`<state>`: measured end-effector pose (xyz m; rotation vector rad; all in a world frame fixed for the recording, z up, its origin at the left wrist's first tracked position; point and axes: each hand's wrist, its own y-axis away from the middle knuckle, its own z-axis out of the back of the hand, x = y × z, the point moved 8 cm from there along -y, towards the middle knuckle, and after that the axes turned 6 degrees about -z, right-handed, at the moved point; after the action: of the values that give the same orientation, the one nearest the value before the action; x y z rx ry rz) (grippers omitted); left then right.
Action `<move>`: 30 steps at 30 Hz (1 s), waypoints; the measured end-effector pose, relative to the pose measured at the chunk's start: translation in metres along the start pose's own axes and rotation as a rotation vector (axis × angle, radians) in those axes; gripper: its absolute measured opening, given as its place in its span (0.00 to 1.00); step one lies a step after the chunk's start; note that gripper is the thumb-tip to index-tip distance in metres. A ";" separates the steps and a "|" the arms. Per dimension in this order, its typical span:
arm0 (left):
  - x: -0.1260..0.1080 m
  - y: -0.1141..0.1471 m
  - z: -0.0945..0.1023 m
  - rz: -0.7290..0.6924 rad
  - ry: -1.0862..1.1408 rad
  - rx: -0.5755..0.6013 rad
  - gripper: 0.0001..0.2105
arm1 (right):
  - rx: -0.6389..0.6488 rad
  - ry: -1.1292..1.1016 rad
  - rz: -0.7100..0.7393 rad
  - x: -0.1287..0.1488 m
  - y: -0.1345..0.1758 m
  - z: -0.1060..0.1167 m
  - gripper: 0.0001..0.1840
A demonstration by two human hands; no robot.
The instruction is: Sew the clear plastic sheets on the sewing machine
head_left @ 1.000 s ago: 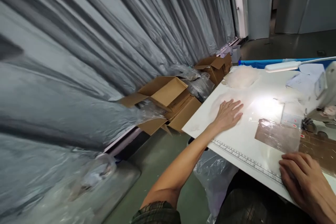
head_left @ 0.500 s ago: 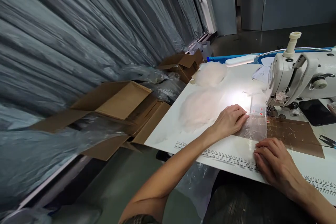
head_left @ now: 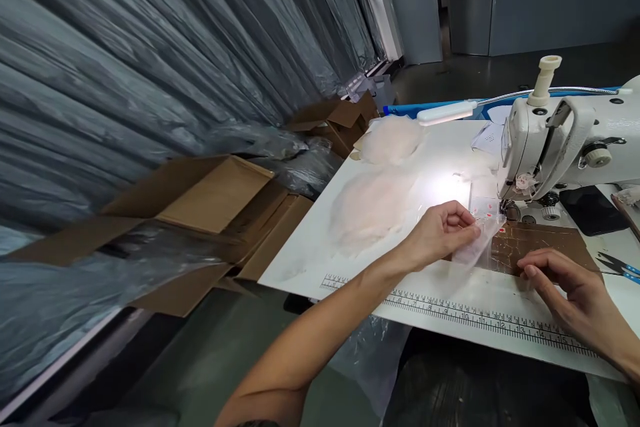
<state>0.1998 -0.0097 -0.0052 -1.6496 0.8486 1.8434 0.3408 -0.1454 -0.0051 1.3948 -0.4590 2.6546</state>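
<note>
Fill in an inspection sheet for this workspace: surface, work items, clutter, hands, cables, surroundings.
Surface: white table, ruler markings along near edge.
Work items: clear plastic sheet beside sewing machine; two pale fluffy piles.
Clutter: scissors, flat black object.
Hands: left hand pinches plastic sheet; right hand open by brown sheet, contact unclear.
Cables: nothing seen, except lamp's flexible neck.
Surroundings: open cardboard boxes, grey curtain.

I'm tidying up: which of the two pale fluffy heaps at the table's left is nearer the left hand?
The front heap, left of the left hand; the other heap lies behind it, near the lamp.
</note>
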 end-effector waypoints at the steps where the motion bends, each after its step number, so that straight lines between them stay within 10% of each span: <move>1: -0.002 0.004 -0.006 0.021 0.069 0.032 0.09 | 0.003 -0.015 -0.025 0.000 -0.003 0.001 0.12; 7: -0.017 0.033 -0.043 0.036 0.164 0.289 0.14 | 0.123 -0.266 0.044 0.024 -0.014 -0.009 0.33; 12: -0.025 0.032 -0.008 -0.112 -0.100 0.014 0.11 | 0.492 -0.562 -0.279 0.016 -0.019 -0.038 0.32; 17: 0.000 0.019 0.017 -0.017 -0.211 -0.051 0.12 | 0.648 -0.396 -0.541 -0.019 -0.020 -0.040 0.30; 25: -0.013 0.024 -0.016 -0.097 -0.241 0.174 0.10 | 0.454 0.103 -0.151 0.003 -0.042 -0.034 0.40; 30: -0.020 0.026 -0.007 -0.058 -0.251 0.163 0.12 | 0.575 0.115 -0.133 0.010 -0.044 -0.044 0.19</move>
<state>0.1876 -0.0321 0.0174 -1.2976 0.8094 1.8412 0.3105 -0.0906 -0.0111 1.3122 0.4318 2.8497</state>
